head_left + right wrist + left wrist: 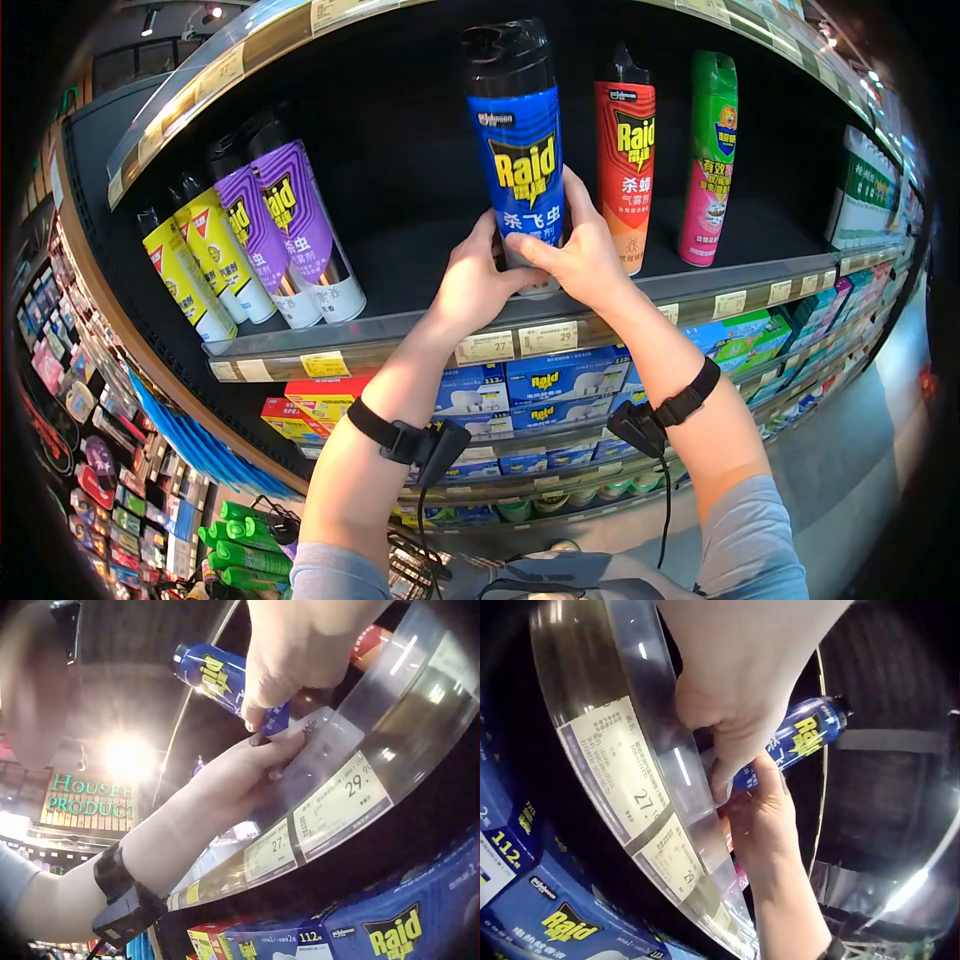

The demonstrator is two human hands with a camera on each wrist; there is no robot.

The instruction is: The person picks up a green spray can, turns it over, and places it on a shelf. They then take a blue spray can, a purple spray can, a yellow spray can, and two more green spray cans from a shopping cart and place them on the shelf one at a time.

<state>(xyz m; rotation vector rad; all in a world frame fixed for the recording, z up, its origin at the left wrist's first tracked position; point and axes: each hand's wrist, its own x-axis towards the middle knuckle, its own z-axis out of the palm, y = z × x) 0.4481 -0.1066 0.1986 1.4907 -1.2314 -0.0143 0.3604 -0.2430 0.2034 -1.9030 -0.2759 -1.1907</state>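
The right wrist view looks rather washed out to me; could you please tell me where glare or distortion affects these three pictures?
Right wrist view: a blazing ceiling light hazes the upper left; head view: curved shelf edges, dark corners; left wrist view: streaks of glare on the clear shelf strip, small print on the price labels soft.

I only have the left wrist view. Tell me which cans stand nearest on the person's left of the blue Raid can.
Observer: Left of the blue Raid can, the nearest are two purple Raid cans.
Operator: Name the nearest can on the other side, and its cap colour.
Observer: A red Raid can, with a black cap.
Operator: Now read me any store sign.
Observer: The right wrist view shows a sign in green letters, partly cut off: "HOUSEH" above "PRODUCT".
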